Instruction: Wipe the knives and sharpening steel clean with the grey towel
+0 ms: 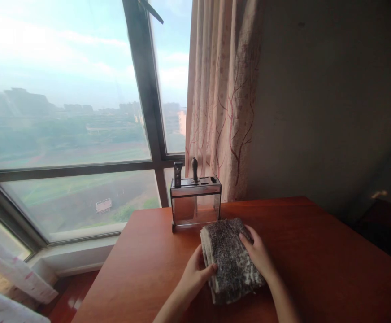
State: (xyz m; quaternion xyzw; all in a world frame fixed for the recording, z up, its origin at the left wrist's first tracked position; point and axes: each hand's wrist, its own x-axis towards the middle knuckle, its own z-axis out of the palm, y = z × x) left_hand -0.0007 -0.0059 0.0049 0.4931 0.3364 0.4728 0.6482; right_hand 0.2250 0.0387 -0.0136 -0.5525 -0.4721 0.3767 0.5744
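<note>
A folded cloth (pixel 231 260), mottled dark grey and white like a thick towel, rests on the reddish-brown table (pixel 141 269) in front of me. My left hand (pixel 195 271) grips its left edge, thumb on top and the other fingers behind the folded layers. At the upper right edge, my right hand (pixel 254 249) holds it with the thumb on the upper face; its other fingers are mostly hidden behind the cloth. Just behind the cloth stands a clear-sided knife block (pixel 195 208) with two dark-handled knives (pixel 194 169) upright in its slots.
A large window (pixel 64 112) with dark frames fills the left side. Behind the table hangs a pale curtain (pixel 222 98) with a red branch pattern. The table's left edge drops toward the floor, where more patterned fabric (pixel 14 269) hangs. A dark wall (pixel 316 112) lies to the right.
</note>
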